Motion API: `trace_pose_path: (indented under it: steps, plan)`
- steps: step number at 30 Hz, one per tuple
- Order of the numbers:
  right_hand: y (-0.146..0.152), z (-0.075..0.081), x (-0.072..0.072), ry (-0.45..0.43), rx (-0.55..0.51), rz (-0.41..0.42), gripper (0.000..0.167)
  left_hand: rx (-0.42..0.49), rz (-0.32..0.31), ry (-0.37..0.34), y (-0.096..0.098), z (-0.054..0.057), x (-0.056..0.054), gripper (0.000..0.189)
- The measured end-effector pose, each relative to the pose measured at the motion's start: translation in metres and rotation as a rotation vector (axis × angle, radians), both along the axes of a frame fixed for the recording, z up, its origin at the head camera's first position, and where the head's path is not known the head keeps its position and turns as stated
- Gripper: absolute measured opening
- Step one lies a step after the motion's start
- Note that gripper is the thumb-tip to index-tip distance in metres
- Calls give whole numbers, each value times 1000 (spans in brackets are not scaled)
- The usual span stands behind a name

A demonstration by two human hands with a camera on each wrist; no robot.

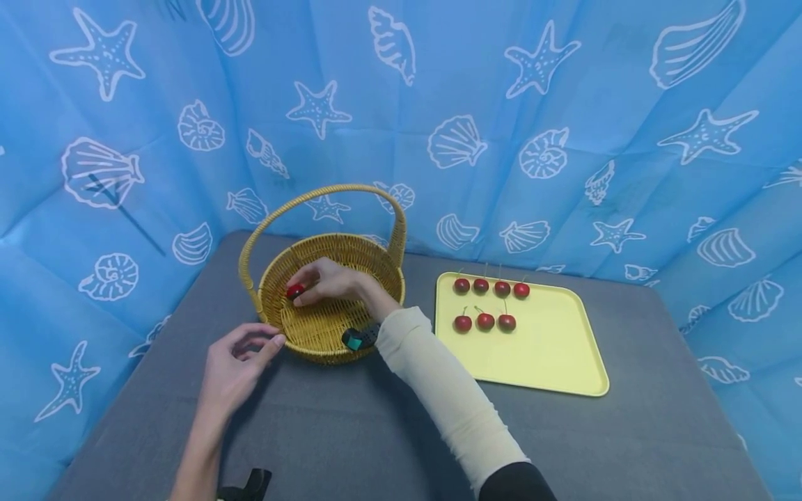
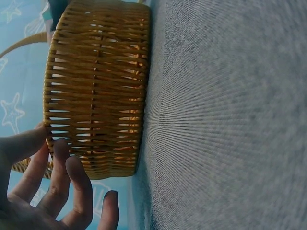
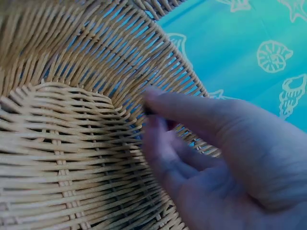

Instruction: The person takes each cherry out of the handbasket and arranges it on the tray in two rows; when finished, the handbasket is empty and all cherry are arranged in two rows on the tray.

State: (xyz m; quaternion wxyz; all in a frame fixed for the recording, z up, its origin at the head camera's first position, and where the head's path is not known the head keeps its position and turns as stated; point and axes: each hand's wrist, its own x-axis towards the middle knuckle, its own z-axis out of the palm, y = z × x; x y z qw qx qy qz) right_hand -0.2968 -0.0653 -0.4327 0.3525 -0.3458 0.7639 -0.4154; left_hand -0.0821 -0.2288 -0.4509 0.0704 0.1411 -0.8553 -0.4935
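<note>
A round wicker basket [image 1: 341, 240] with a tall arched handle stands on the table. My right hand [image 1: 332, 282] is inside it, pinching a red cherry [image 1: 295, 290] between thumb and fingers above the woven bottom. In the right wrist view the right hand [image 3: 225, 158] mostly hides the cherry, leaving a dark red bit visible. My left hand [image 1: 234, 362] holds the basket's near left rim. From the left wrist view, the left hand [image 2: 53, 187] has its thumb and a finger at the rim, with the other fingers bent beside the woven wall [image 2: 96, 86].
To the right of the basket lies a yellow tray [image 1: 545, 355]. Several cherries [image 1: 485, 321] with stems sit in two rows on its left part. A grey cloth [image 1: 326, 431] covers the table, and a blue curtain [image 1: 401, 104] with shell prints hangs behind.
</note>
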Motion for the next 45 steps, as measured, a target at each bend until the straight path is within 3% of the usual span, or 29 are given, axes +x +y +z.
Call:
trace_pose_path:
  steps: [7,13,21,32,39,45]
  plan:
    - [25,29,2,100,-61,49,40,-15,11,9,1,-1,1,35]
    - [76,52,6,105,-134,66,44,-14,3,45,1,-1,3,34]
    - [178,64,17,113,-149,-65,43,-25,-11,34,0,1,3,30]
    - [311,41,43,196,-71,-375,42,-93,-127,25,-8,10,12,39]
    - [363,19,65,303,36,-516,41,-134,-182,75,-18,11,21,32]
    - [395,0,77,357,103,-598,39,-181,-202,68,-28,15,23,33]
